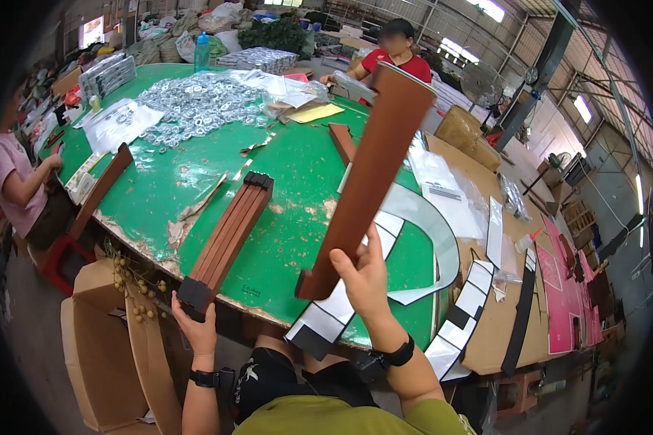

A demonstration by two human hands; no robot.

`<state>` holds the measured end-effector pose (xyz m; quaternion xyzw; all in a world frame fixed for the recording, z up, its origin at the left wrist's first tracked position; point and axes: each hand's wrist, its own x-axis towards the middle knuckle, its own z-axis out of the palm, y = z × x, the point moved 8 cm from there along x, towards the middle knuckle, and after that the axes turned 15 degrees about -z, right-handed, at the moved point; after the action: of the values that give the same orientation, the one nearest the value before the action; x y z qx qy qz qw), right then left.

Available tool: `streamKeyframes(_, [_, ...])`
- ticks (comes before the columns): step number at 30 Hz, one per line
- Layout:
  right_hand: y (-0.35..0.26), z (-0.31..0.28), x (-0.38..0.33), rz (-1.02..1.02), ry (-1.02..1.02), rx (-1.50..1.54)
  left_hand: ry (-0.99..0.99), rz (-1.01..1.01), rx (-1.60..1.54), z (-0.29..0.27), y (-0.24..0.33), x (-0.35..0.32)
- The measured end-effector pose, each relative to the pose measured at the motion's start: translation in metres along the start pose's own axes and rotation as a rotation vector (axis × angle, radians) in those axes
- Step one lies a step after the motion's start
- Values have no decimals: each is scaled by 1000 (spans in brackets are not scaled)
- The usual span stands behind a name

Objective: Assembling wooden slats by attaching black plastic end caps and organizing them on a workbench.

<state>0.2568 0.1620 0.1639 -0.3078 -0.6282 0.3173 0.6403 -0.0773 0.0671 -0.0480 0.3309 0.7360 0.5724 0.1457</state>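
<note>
My right hand [363, 279] grips a long reddish-brown panel [370, 174] near its lower end, thumb on its face. The panel is raised above the table and tilted, its top leaning right. At the table's front edge, my left hand [196, 326] is closed round the near end of a bundle of brown slats [228, 235]. Black pieces cover both ends of that bundle, which points away from me over the green surface. Under my right hand lies a strip of white and black panels [329, 319], partly hidden.
The green table [167, 181] has a torn, peeling edge. Small metallic rings [196, 105] lie heaped at the far left. Brown pieces [105, 185] lie at the left. An open cardboard box [109, 341] stands below left. Across the table sits a person in red [399, 58]; another is left.
</note>
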Motion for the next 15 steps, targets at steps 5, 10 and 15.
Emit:
streamKeyframes(5, [-7, -9, -7, -16, 83, 207, -40, -51, -22, 7, -13, 5])
streamKeyframes(10, [-13, -18, 7, -125, 52, -105, -41, -22, -15, 9, -15, 3])
streamKeyframes(15, [-20, -2, 3, -461, -113, -575, -56, -62, -33, 9, -10, -1])
